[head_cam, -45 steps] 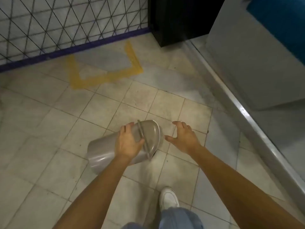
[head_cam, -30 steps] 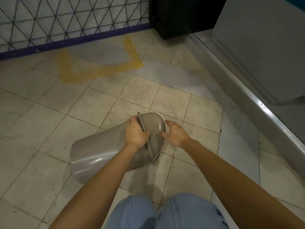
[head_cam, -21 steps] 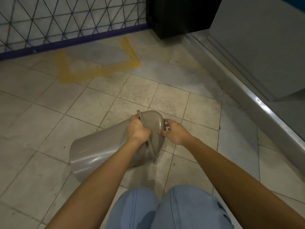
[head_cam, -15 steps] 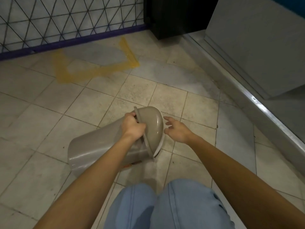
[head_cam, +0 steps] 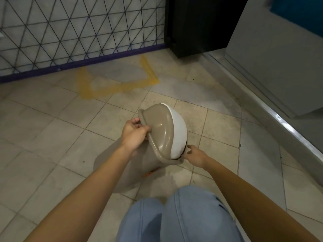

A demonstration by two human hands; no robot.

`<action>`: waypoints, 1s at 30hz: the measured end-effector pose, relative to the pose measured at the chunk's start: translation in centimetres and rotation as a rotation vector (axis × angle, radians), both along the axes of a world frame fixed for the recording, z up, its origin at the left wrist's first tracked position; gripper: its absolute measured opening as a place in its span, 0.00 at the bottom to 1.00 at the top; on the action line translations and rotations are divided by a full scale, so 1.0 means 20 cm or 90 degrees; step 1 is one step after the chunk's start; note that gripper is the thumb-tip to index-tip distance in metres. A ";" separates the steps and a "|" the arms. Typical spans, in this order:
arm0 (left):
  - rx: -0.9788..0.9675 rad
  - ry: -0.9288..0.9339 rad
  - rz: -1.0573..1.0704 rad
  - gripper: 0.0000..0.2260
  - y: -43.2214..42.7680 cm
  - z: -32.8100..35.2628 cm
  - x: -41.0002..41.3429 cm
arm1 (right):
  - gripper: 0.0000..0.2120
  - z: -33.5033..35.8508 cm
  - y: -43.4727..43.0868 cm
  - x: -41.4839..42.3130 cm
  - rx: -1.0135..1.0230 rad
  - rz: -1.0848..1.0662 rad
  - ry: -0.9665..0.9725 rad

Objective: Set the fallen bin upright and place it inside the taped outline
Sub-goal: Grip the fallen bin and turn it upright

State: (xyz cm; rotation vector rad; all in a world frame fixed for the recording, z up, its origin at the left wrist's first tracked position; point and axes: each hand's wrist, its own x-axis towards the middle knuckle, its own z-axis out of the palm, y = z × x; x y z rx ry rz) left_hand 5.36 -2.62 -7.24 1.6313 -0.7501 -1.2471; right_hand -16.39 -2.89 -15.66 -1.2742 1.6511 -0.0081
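Observation:
A grey-brown plastic bin [head_cam: 158, 130] with a domed lid and white swing flap is tilted steeply, its lid end raised toward me and its body blurred below. My left hand [head_cam: 133, 133] grips the lid's rim on its left side. My right hand [head_cam: 194, 155] touches the rim's lower right edge with its fingertips. The yellow taped outline [head_cam: 120, 88] lies on the tiled floor beyond the bin, against the wall's purple base strip.
A wire-mesh panel [head_cam: 78, 32] stands behind the outline. A black cabinet [head_cam: 195, 25] is at the back, with a grey wall and metal threshold [head_cam: 279, 119] along the right. My knees in blue jeans [head_cam: 174, 217] are at the bottom.
The bin's lid end has risen from lying on the floor to steeply tilted. My right hand has slid down to the rim's lower edge. The camera has lifted.

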 end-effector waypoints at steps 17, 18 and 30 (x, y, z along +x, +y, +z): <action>-0.032 0.042 0.051 0.21 0.06 0.00 0.16 | 0.15 0.13 -0.05 0.09 0.013 -0.181 -0.174; -0.034 0.051 0.063 0.21 0.07 0.00 0.17 | 0.16 0.15 -0.07 0.09 -0.002 -0.183 -0.171; -0.039 0.146 0.098 0.22 0.11 -0.05 0.29 | 0.33 0.39 -0.16 0.08 -0.063 -0.197 -0.200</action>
